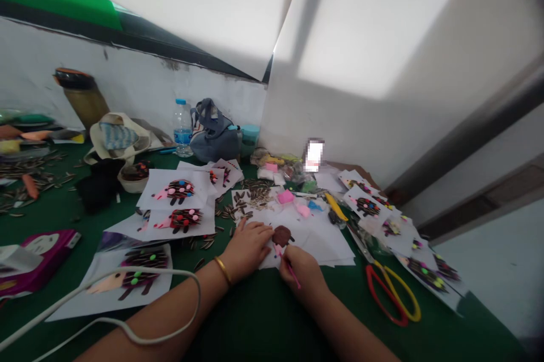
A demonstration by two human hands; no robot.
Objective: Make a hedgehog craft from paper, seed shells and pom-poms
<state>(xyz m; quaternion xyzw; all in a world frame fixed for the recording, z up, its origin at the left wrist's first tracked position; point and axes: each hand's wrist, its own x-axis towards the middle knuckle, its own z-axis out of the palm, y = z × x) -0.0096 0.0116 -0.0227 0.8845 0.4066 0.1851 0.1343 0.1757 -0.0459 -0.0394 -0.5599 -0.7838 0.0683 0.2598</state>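
Observation:
A white paper sheet (331,246) lies on the green table in front of me. On it sits a flat brown clay shape (281,235) with a pink pointed piece at its lower left. My left hand (250,246) rests on the paper with its fingers stretched out, their tips beside the brown shape. My right hand (304,271) is closed around a thin pink stick tool (294,277), its tip by the pink piece. Behind the brown shape are pink clay lumps (285,197) and a pile of sunflower seeds (256,192).
Scissors (393,294) with red and yellow handles lie at right, near a yellow cutter (335,207). Finished hedgehog pictures (181,195) lie left, with more pictures (368,206) right. A white cable (127,271) crosses the left foreground. A water bottle (183,132) stands behind.

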